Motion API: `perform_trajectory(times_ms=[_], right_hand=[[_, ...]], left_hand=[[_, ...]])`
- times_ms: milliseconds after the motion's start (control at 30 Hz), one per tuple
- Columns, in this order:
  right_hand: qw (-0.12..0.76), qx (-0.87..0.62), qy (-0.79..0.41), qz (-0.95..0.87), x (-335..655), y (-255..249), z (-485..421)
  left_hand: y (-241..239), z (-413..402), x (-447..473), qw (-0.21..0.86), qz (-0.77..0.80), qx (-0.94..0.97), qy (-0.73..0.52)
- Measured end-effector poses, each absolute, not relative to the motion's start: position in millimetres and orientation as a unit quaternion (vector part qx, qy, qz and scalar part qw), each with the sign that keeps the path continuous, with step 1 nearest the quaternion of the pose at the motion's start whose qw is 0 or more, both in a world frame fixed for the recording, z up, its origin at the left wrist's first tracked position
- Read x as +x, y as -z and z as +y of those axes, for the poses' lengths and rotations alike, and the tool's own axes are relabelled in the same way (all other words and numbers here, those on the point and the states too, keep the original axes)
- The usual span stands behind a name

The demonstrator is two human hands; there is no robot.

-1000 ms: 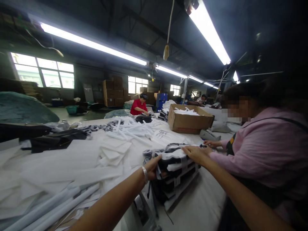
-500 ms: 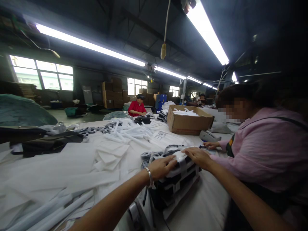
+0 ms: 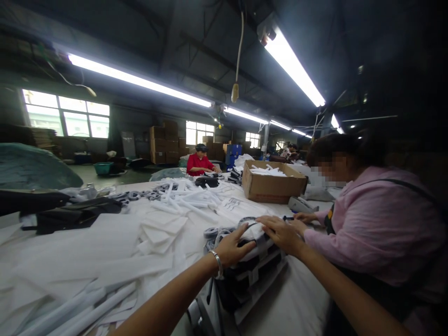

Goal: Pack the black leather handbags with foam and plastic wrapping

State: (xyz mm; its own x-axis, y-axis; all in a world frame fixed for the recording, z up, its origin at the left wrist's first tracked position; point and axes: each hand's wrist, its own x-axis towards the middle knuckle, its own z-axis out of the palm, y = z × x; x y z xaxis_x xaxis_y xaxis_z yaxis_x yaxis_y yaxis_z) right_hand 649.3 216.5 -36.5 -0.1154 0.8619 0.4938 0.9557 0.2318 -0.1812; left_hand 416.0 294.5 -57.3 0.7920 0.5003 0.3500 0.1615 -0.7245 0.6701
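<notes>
In front of me stands a stack of black bag-like items [image 3: 241, 282] with white wrapping strips around them; their exact kind I cannot make out. My left hand [image 3: 234, 247] rests on the near left part of its top, thumb and fingers apart. Across the top from the right lies my right hand [image 3: 282, 234], fingers stretched over the white wrapping [image 3: 257, 232]. Both hands are open and touch the stack without gripping it. Grey rolled straps [image 3: 210, 233] sit just behind the stack on its left.
White sheets [image 3: 105, 242] and white rolled tubes [image 3: 178, 198] cover the table's left and middle. Black bags [image 3: 77, 213] lie at the left. A cardboard box [image 3: 271, 186] holds white rolls. A co-worker in pink [image 3: 381, 224] works close on my right; another in red [image 3: 200, 162] sits opposite.
My right hand has shifted slightly left over the stack's top, nearer my left hand. The left fingers are spread wider. The co-worker in pink has brought both hands together by the table.
</notes>
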Motion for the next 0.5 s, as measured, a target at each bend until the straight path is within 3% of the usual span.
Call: perform_trajectory(times_ms=[500], right_hand=[[0.278,-0.604,0.094,-0.741,633,56,197]], left_hand=[[58,284,426,0.251,0.200,0.905,-0.280]])
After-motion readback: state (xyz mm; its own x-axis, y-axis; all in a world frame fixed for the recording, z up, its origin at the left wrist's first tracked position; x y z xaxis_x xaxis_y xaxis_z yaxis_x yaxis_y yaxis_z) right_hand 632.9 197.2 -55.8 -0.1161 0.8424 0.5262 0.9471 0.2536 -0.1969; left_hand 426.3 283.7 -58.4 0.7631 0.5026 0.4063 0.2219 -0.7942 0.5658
